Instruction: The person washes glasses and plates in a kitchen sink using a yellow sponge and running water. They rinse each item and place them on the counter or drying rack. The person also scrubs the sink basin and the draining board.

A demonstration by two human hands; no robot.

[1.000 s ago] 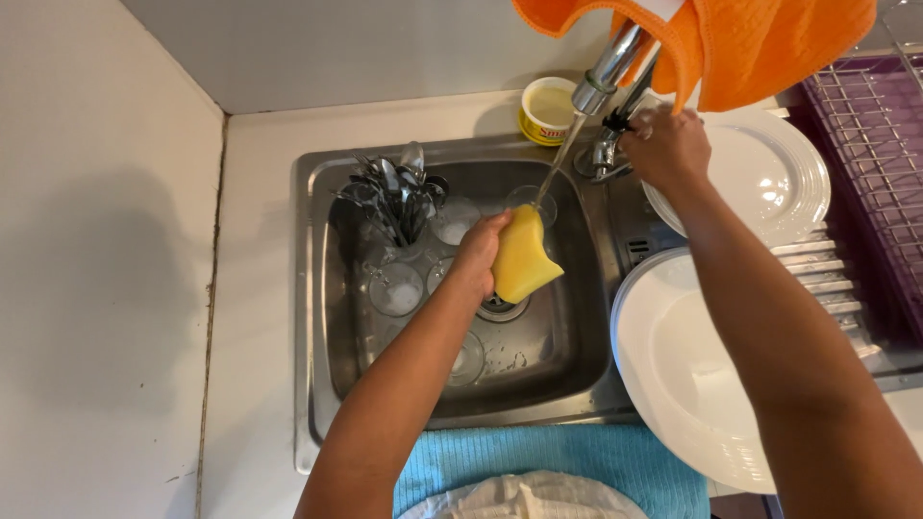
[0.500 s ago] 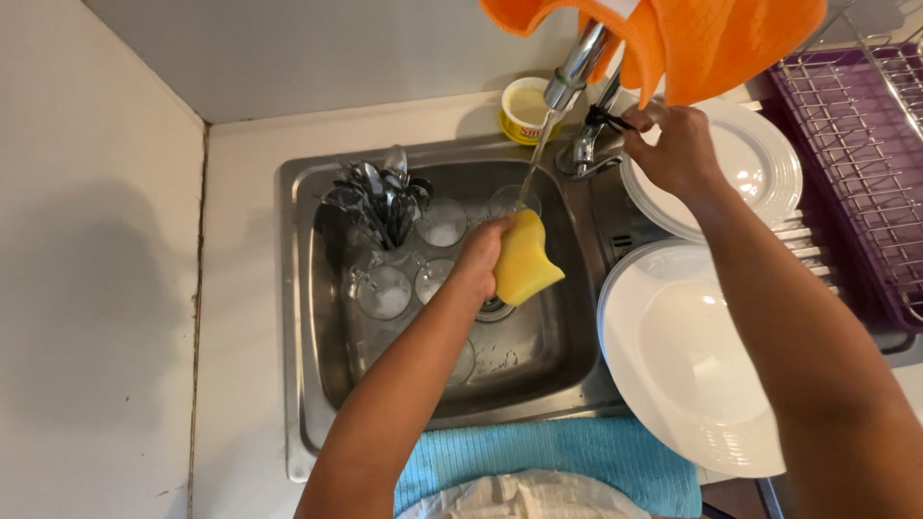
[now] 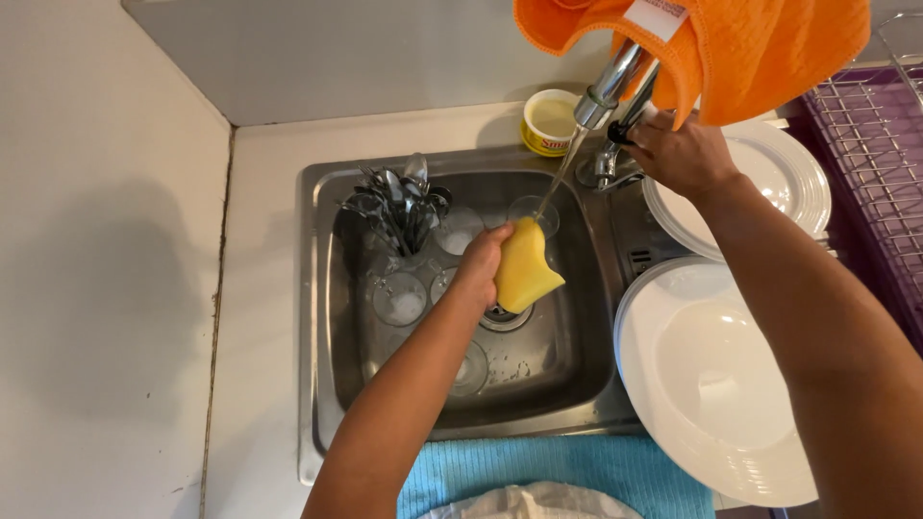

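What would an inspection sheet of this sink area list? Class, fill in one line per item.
Surface: steel sink set in a pale counter; thin water stream falling from the tap.
Job's things: yellow sponge, wet under the stream.
Clutter: cutlery bunch and glasses in the basin; white plates on the right; yellow tub; orange cloth above the tap; blue towel.
Hands: left hand grips the sponge; right hand on the tap lever.
Cables: nothing seen.
Surroundings: purple dish rack, grey wall.

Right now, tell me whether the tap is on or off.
On. A thin stream of water runs from the tap spout onto the yellow sponge held by the left hand.
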